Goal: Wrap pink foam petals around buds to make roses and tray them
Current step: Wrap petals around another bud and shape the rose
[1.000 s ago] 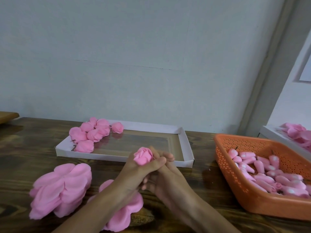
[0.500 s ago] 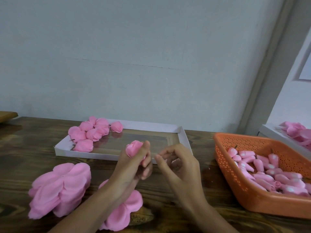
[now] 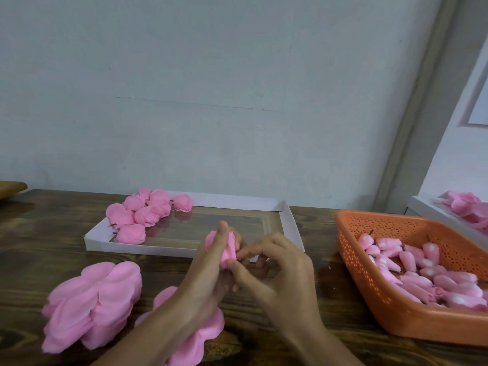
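Observation:
My left hand [image 3: 208, 273] grips a half-wrapped pink foam rose [image 3: 228, 250], thumb laid up along its side. My right hand [image 3: 277, 270] pinches the rose's lower right edge with thumb and fingertips. Behind them lies a shallow white tray [image 3: 290, 223] with several finished roses [image 3: 148, 212] in its left end. Stacked pink foam petals [image 3: 92, 299] sit at the front left, and another petal pile [image 3: 203, 331] lies partly under my left forearm. An orange basket [image 3: 369, 294] on the right holds several pink buds [image 3: 422, 268].
The work surface is a dark wooden table [image 3: 52, 233] against a pale wall. A second white tray [image 3: 433, 210] with pink flowers shows at the far right edge. A wooden object [image 3: 10, 187] pokes in at the far left.
My hands came apart half a second ago, with the rose in the left alone. Now the right hand is back on the rose, pinching its lower edge, and the rose sits more upright.

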Motion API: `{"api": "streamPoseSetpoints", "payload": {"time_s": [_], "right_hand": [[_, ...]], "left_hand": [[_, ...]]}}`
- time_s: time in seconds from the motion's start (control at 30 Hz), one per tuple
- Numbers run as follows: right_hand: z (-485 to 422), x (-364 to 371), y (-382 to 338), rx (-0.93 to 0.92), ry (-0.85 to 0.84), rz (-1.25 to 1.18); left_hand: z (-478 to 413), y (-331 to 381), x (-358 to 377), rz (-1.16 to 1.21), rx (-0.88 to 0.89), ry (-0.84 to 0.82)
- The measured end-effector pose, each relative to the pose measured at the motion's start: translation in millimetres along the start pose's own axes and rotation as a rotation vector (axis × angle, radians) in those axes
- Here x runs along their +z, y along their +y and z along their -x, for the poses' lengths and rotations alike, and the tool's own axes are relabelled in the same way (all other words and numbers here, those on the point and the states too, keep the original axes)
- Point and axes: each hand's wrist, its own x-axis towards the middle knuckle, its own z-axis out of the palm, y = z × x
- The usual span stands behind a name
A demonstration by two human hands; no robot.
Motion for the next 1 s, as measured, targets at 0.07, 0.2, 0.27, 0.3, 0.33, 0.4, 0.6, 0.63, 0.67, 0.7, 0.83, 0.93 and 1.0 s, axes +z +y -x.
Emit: {"api": "streamPoseSetpoints", "payload": {"time_s": [0.07,0.2,0.27,0.3,0.33,0.4,0.6,0.63,0.67,0.7,0.83,0.93,1.0], "right_hand": [[1,1,0,0.029,-0.006,-0.04],[2,3,3,0.07,-0.016,-0.177],[1,3,3,0.061,-0.009,-0.165],[1,4,3,0.052,-0.009,-0.149],[1,3,3,0.044,-0.013,-0.143],[1,2,5,0.022,-0.04,-0.13],[1,1,6,-0.016,-0.06,-0.059],[2,2,6,-0.02,-0.053,-0.046],[2,1,5,-0.027,-0.045,-0.036],[2,0,5,-0.037,-0.041,-0.028],[1,0,1,-0.053,-0.058,-0.03],[1,2,-4,-0.038,-0.049,-0.081],[1,2,-6,-0.019,-0.062,-0.115]], "left_hand": [[1,-1,0,0.001,-0.028,0.025],[2,1,3,0.054,-0.028,0.045],[2,3,3,0.105,-0.044,0.045],[3,5,4,0.128,-0.057,0.035],[3,6,4,0.144,-0.07,0.021],[5,8,3,0.145,-0.09,-0.013],[7,8,4,0.143,-0.129,-0.104],[7,8,4,0.159,-0.129,-0.109],[7,8,2,0.159,-0.126,-0.113],[6,9,1,0.151,-0.126,-0.119],[9,14,-2,0.104,-0.115,-0.141],[10,16,0,0.094,-0.106,-0.158],[12,17,-1,0.128,-0.086,-0.194]]}}
